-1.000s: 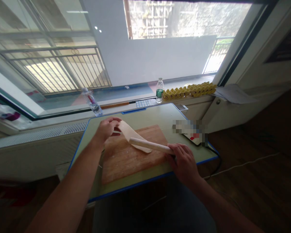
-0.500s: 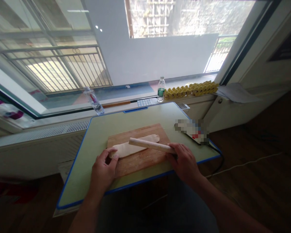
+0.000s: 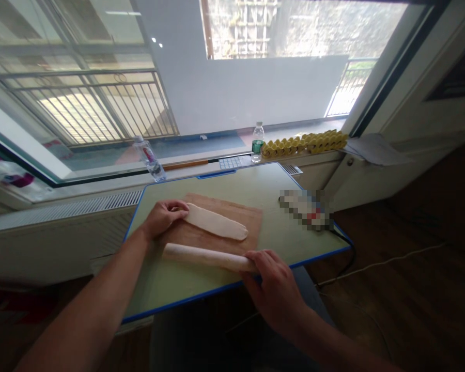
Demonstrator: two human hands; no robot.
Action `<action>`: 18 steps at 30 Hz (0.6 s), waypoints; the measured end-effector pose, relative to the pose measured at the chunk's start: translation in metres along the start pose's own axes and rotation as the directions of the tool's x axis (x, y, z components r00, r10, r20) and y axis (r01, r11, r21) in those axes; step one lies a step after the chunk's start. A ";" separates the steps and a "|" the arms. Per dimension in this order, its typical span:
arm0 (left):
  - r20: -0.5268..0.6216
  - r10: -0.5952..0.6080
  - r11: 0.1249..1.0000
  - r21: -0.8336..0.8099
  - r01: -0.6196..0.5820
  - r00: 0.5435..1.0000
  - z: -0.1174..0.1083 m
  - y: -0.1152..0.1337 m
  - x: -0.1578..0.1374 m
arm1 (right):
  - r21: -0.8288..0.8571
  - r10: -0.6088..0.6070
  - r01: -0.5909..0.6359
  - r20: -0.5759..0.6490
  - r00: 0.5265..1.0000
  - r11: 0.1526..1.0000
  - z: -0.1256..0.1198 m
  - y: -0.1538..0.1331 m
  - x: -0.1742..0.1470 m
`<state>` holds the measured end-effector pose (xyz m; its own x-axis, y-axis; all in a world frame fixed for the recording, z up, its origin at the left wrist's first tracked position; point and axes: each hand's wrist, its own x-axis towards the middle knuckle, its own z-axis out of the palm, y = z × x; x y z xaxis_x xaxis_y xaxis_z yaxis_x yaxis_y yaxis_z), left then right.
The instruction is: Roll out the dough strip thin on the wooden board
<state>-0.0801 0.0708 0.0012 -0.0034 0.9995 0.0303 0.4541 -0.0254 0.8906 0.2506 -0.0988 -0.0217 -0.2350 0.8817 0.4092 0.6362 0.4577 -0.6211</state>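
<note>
A long flat strip of dough [image 3: 217, 222] lies slantwise on a wooden cutting board [image 3: 250, 213], its right end nearer to me. My left hand [image 3: 166, 216] pinches the strip's left end between thumb and fingers at the board's left side. In my right hand [image 3: 271, 274] is the right end of a pale rolling pin [image 3: 207, 257], my fingers wrapped round it. The pin points left along the near edge of the board, apart from the dough. Part of the board's near side is hidden behind the pin.
The board rests on a pale green table [image 3: 279, 186] with a blue rim. At its right lies a blurred-out object [image 3: 306, 209] with a black cord. On the sill stand two plastic bottles [image 3: 258, 142] [image 3: 151, 160] and yellow scalloped trays [image 3: 304, 143].
My left hand has moved up and away from me with the dough's left end, and dough and board have turned clockwise. My right hand has drawn the rolling pin back off the dough towards me.
</note>
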 end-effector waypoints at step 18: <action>0.607 -0.049 0.997 -0.012 0.071 0.793 0.062 0.059 0.117 | 0.130 0.220 -0.270 0.308 0.926 0.954 -0.020 -0.015 0.014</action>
<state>0.0017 0.1876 0.0291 0.5160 0.8039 -0.2957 0.4422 0.0456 0.8958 0.2521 -0.0958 0.0069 -0.3042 0.9519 0.0361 0.5752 0.2137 -0.7896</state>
